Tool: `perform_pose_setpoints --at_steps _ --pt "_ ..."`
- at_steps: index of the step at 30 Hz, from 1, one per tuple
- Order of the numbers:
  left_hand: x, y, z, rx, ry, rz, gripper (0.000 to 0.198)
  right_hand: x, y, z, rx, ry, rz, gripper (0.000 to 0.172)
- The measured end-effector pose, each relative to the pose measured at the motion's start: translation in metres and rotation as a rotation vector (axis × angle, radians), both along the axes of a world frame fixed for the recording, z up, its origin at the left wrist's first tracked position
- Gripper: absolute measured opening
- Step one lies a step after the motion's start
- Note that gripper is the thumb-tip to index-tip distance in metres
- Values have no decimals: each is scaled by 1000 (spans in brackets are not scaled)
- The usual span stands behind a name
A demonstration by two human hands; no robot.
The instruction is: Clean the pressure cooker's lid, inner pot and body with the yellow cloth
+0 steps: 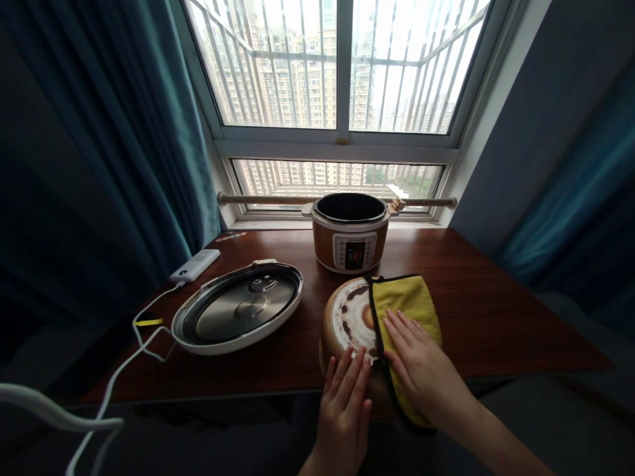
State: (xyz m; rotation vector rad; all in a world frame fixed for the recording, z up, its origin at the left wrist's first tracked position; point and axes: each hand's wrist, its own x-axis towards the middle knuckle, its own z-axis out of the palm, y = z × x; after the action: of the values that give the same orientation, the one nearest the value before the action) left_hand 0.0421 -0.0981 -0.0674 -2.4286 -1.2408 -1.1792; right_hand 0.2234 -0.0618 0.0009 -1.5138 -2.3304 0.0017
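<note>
An upturned round pot point(351, 305), gold-brown at the side with a white, dark-stained base, lies near the table's front edge. Over its right part is a yellow cloth point(405, 299) with black edging. My right hand point(421, 370) lies flat on the cloth, fingers stretched out and slightly apart, pressing it against the pot. My left hand point(344, 406) rests with extended fingers on the near side of the pot, left of the cloth. Behind the pot stands a brown and white cooker point(325, 241), lidless, its dark inside showing.
A large lid point(238, 307) lies inner side up on the left of the wooden table point(476, 284). A white power strip point(195, 266) with a white cable point(112, 383) is at the far left. Blue curtains and a barred window border the table.
</note>
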Motion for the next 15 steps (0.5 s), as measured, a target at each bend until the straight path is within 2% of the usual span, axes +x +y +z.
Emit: perform_pose_setpoints --at_steps 2,4,9,12,15 --pt "0 0 -1 6 -24 -8 51 -11 0 9 -28 -49 107 48" --pt "0 1 -2 18 -39 -13 52 -17 13 17 -60 -64 199 48" --pt "-1 0 1 6 10 -15 50 -19 81 25 -98 -69 402 50" --pt "-1 0 1 10 30 -2 51 -16 119 23 -128 -51 351 51" --pt "0 1 -1 27 46 19 53 -8 145 20 -264 90 198 45"
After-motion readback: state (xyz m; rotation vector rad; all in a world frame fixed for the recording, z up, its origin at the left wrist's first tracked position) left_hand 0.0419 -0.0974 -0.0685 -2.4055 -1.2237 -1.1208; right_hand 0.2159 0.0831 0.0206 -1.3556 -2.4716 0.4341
